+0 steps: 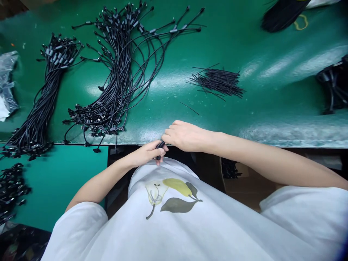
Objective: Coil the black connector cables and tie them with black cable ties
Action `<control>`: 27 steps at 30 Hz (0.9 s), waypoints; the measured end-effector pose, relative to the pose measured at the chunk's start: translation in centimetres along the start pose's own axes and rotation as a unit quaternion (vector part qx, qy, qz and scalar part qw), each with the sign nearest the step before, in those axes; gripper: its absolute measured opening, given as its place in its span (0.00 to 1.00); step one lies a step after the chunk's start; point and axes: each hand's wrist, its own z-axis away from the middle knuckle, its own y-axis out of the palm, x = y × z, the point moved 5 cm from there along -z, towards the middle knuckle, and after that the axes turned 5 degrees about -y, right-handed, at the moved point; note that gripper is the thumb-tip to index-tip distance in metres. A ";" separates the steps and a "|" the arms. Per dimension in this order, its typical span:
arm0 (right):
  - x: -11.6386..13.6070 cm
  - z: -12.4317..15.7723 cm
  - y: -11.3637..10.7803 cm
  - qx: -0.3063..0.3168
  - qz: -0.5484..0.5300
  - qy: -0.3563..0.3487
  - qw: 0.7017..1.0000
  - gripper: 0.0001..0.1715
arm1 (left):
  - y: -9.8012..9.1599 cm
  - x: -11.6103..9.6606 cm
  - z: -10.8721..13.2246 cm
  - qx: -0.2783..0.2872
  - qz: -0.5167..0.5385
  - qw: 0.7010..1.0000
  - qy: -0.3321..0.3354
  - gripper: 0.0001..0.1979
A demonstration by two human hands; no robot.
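My left hand (pixel 148 153) and my right hand (pixel 183 136) meet just below the near edge of the green table (pixel 244 54), above my white shirt. The fingers of both hands are closed on a small black part (pixel 160 145), which looks like the end of a cable; most of it is hidden by my fingers. A large spread bundle of black cables with connectors (pixel 119 76) lies on the table ahead of my left hand. A small pile of thin black ties (pixel 219 81) lies ahead of my right hand, with one loose tie (pixel 189 108) nearer.
A second cable bundle (pixel 40 105) lies at the left, and a heap of black connectors (pixel 11 188) sits on a lower green surface. A plastic bag (pixel 7 85) is at the far left. More black items lie at the top right (pixel 282 14) and right edge (pixel 334 87).
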 end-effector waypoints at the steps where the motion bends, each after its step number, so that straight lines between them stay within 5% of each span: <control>1: 0.1 0.1 -0.1 0.001 -0.007 -0.008 1.000 0.13 | 0.2 0.2 0.1 0.022 0.049 0.998 -0.011 0.14; 9: 1.1 0.5 -0.3 -0.041 0.033 -0.095 0.994 0.15 | 0.8 0.9 0.2 0.060 0.153 0.986 -0.011 0.21; 13: 1.5 0.3 0.3 -0.062 0.042 -0.076 0.994 0.18 | 0.4 0.4 0.0 -0.042 -0.025 0.998 0.044 0.19; 16: 1.1 1.3 0.1 -0.108 -0.001 -0.058 0.992 0.21 | -0.2 0.7 0.4 -0.134 -0.145 0.979 0.049 0.15; 18: -0.9 3.0 -0.4 -0.192 -0.038 0.033 0.980 0.21 | -0.8 1.0 0.7 -0.162 -0.100 0.980 0.050 0.16; 20: -4.6 5.7 -0.3 -0.278 -0.055 0.235 0.930 0.18 | -1.4 1.0 0.7 -0.177 0.012 0.982 0.060 0.17; 23: -9.1 9.1 1.8 -0.269 -0.053 0.476 0.836 0.10 | -1.7 0.0 0.3 -0.183 0.153 0.967 0.093 0.17; 27: -11.2 8.8 3.9 -0.164 -0.035 0.489 0.856 0.07 | -1.3 -1.1 -0.6 -0.163 0.229 0.953 0.118 0.17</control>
